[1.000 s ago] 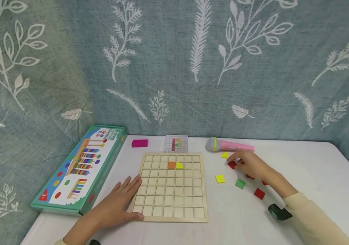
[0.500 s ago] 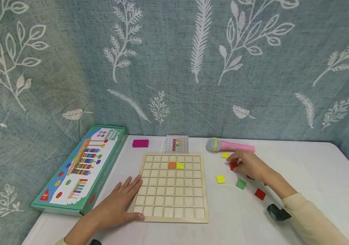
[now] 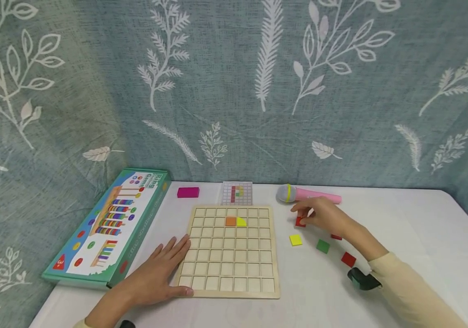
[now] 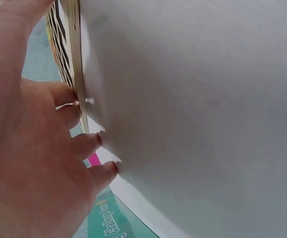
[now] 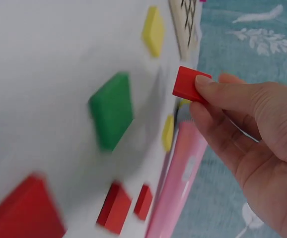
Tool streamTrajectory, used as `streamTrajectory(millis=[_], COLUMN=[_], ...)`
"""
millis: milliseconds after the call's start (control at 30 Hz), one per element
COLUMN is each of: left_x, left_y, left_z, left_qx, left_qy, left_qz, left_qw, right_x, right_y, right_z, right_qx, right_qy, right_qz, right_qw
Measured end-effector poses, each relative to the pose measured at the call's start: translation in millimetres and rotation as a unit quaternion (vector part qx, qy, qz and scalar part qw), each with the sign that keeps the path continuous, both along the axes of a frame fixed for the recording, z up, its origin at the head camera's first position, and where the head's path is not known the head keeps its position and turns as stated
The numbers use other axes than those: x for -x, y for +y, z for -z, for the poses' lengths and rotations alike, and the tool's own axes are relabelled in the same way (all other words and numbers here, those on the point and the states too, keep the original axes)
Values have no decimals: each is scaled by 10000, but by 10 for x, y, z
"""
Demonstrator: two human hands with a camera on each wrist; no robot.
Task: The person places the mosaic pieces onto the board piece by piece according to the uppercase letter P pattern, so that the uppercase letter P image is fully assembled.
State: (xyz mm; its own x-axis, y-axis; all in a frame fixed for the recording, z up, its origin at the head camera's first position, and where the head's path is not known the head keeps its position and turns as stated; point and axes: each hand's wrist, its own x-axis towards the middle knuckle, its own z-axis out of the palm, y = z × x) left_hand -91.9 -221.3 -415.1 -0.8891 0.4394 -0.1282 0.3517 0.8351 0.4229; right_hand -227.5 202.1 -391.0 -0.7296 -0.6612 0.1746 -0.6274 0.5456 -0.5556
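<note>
Between thumb and fingers, my right hand (image 3: pixel 321 215) pinches a red square tile (image 5: pixel 187 84), raised over the table right of the board. My left hand (image 3: pixel 157 273) lies with fingers spread at the left edge of a wooden grid board (image 3: pixel 227 294), its thumb on the near-left corner. An orange square tile (image 3: pixel 231 221) and a yellow quarter-round tile (image 3: pixel 241 222) sit side by side in the board's second row. A yellow square tile (image 3: pixel 295 240), a green tile (image 3: pixel 322 246) and a red tile (image 3: pixel 348 259) lie beyond the board's right edge.
Behind the board lies a printed pattern card (image 3: pixel 237 193), with a magenta block (image 3: pixel 188 192) to its left. A pink toy microphone (image 3: pixel 317 195) lies at the back right. A game box (image 3: pixel 106 223) stands on the left. More red tiles (image 5: pixel 114 207) lie near my right wrist.
My right hand has lifted the red tile and moved it left, toward the board. My left hand has stayed at the board's edge.
</note>
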Motion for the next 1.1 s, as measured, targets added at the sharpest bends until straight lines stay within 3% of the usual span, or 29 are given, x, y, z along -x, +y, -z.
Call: streamTrajectory(millis=[400, 767, 1100], left_x=[-9, 3, -4], left_y=[-26, -37, -47], left_z=[73, 89, 77], left_qx=[-96, -80, -114], left_qy=[0, 163, 163], left_qz=[-39, 33, 31], left_qw=[9999, 9998, 9998], right_x=[33, 60, 94], right_y=[-528, -1008, -1398], right_z=[-17, -18, 56], right_qx=[-93, -102, 290], right_qy=[-226, -128, -270], right_qz=[-210, -386, -698], right_qw=[9995, 9991, 9968])
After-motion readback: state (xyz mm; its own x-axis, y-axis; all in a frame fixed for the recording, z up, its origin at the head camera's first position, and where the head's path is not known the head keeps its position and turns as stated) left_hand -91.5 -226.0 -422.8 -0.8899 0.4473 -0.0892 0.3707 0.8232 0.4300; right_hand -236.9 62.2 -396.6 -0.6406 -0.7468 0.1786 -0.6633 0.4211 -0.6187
